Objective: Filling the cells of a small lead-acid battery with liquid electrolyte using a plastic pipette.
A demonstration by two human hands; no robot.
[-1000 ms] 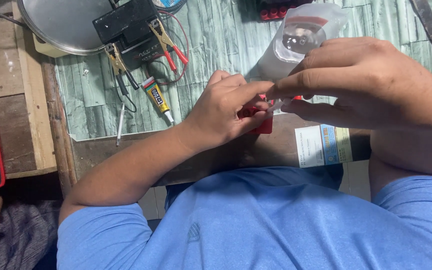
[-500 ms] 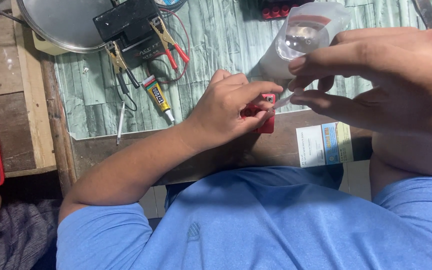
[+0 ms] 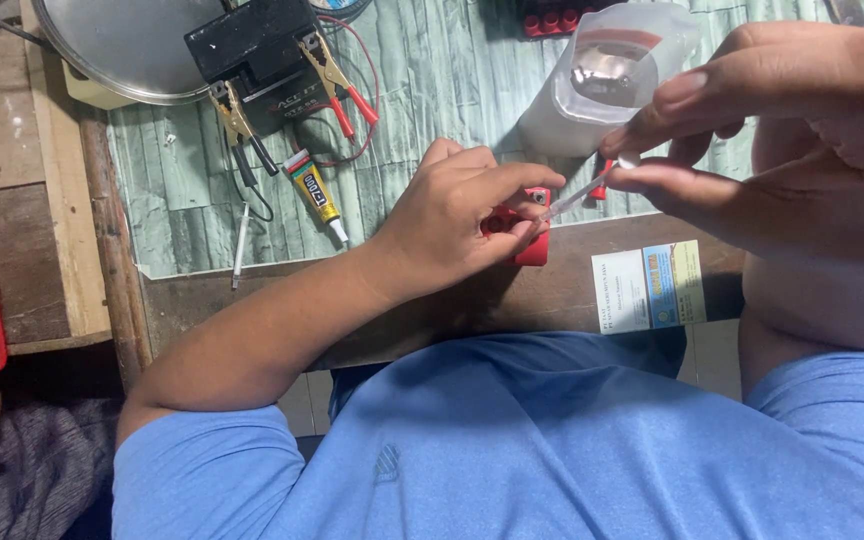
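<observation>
Leftward, a black boxy battery [image 3: 252, 45] with clamp leads and a small yellow-labelled glue tube [image 3: 315, 195] are lying on the green plank-patterned mat [image 3: 432, 90], while the left hand [image 3: 452, 225] is pinching shut on a small red plastic block [image 3: 530, 240] at the mat's near edge. Rightward, the right hand [image 3: 792, 160] is squeezing thumb and forefinger together on a thin clear stick-like tool [image 3: 577, 198], its tip touching the block. Both are looking light and rigid; the slim tool likely wants a gentle grip near its rear end.

home repair bench prob, rough wood table [image 3: 47, 200], battery [image 3: 252, 45] w/ clamp leads [image 3: 327, 70], glue tube [image 3: 315, 195]
</observation>
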